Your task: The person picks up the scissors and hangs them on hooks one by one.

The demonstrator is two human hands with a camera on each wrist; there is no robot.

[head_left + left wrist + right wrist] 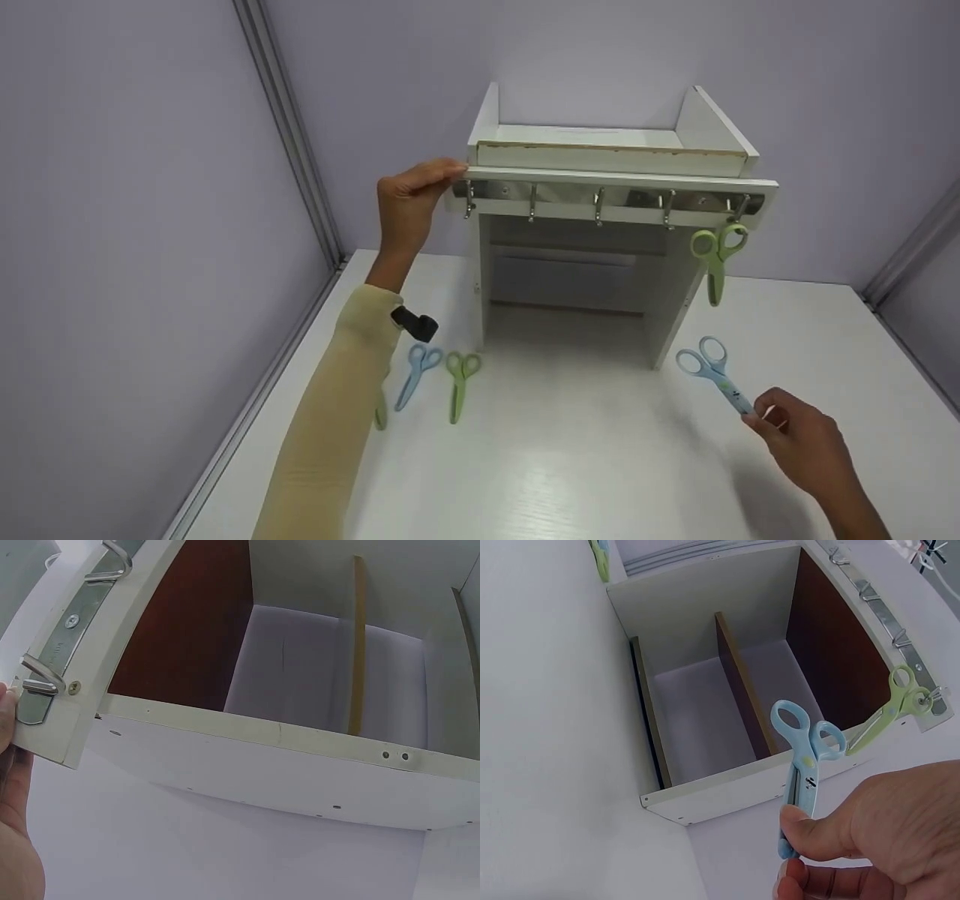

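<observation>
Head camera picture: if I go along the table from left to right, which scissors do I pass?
Blue scissors → green scissors → green scissors hanging on the hook → blue scissors pinched in the right hand, at.

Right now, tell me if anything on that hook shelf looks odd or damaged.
The white shelf's top board has a rough, chipped brown edge strip. Only the rightmost hook is used, by green scissors; the right hand holds blue scissors.
</observation>
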